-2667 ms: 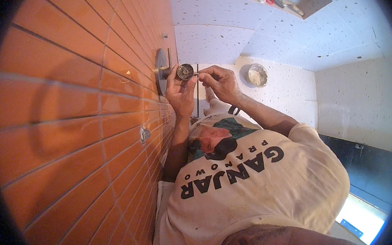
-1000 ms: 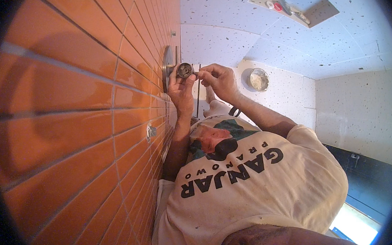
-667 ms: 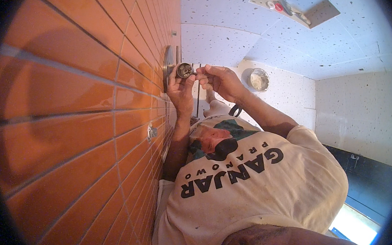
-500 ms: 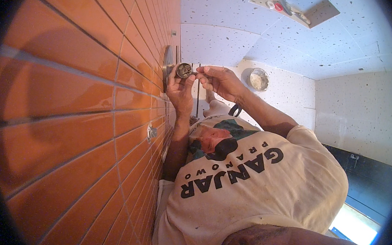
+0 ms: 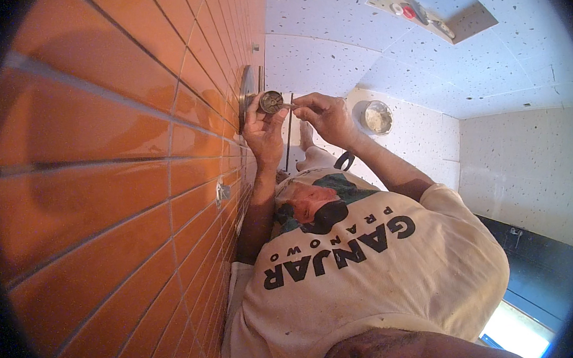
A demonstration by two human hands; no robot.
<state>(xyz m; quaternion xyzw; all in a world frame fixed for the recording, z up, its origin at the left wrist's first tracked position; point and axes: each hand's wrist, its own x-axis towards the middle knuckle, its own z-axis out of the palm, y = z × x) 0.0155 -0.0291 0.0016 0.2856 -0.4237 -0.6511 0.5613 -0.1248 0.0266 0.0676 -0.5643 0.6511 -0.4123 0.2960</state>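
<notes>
Up against the orange tiled wall [image 5: 116, 189] (pale grout lines, glossy), the left hand [image 5: 262, 129] curls around a round metal fitting [image 5: 270, 102] beside a wall plate [image 5: 248, 106]; the right hand [image 5: 325, 116] pinches a thin tool [image 5: 288, 105] touching it. White speckled tiles [image 5: 330, 32] surround.

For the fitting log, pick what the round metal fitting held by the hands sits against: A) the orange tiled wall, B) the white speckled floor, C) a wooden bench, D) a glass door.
A: the left hand grips the round metal fitting at a plate on the orange tiled wall, while the right hand brings a thin tool to it.
</notes>
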